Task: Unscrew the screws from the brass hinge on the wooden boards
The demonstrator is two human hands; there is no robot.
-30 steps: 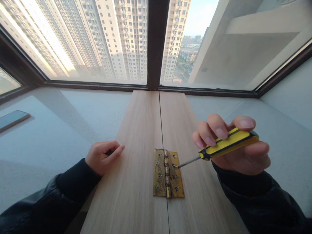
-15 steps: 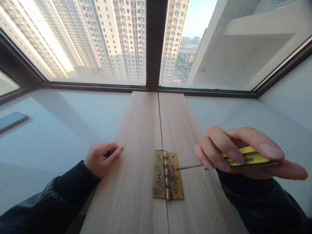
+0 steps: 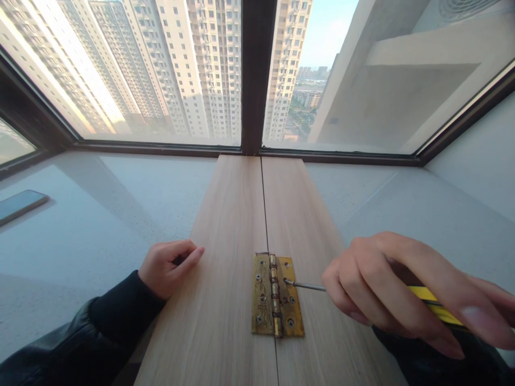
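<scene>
- Left arm (image 3: 68, 343) slants up from the lower left.
- Left hand (image 3: 167, 271) curls into a loose fist, its thumb (image 3: 190, 264) pointing right.
- Right arm (image 3: 438, 351) enters from the lower right, partly behind its hand.
- Right hand (image 3: 386, 289) grips, fingers (image 3: 364, 273) bent, knuckles upward.

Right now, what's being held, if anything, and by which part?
The right hand holds the screwdriver by its yellow handle; the left hand, loosely curled, shows nothing held.

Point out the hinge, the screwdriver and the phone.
Hinge (image 3: 276, 296): head view, on its central barrel.
Screwdriver (image 3: 309, 286): head view, on its metal shaft.
Phone (image 3: 22, 201): head view, on its upper face, cut by the frame edge.
</scene>
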